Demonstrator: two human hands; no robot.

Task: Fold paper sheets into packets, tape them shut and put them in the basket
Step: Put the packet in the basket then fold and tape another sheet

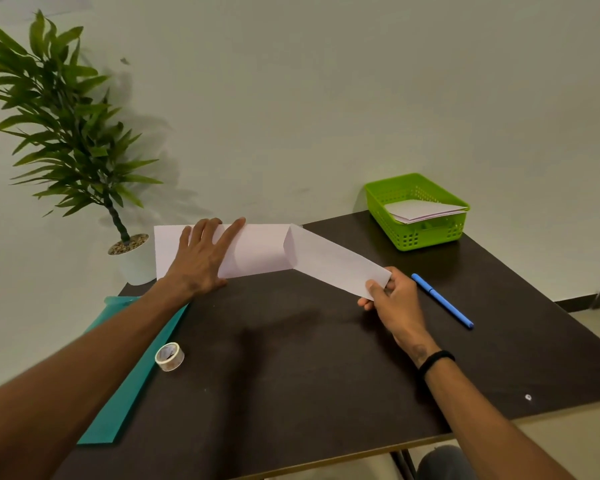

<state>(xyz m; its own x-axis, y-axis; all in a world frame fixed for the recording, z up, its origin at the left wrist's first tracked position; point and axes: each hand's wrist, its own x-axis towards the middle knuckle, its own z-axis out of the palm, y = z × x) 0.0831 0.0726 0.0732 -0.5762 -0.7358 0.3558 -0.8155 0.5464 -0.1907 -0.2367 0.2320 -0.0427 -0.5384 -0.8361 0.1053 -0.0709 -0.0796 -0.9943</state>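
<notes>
At the table's (291, 375) far edge, the left hand (201, 258) presses flat, fingers straight, on a white paper sheet (264, 251). The right hand (392, 299) pinches its lifted right end. The green basket (416, 233), far right, holds folded packets (423, 210).

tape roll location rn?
In the head view the tape roll lies on the dark table, left of centre, beside the teal sheet and below the left forearm, untouched.
</notes>
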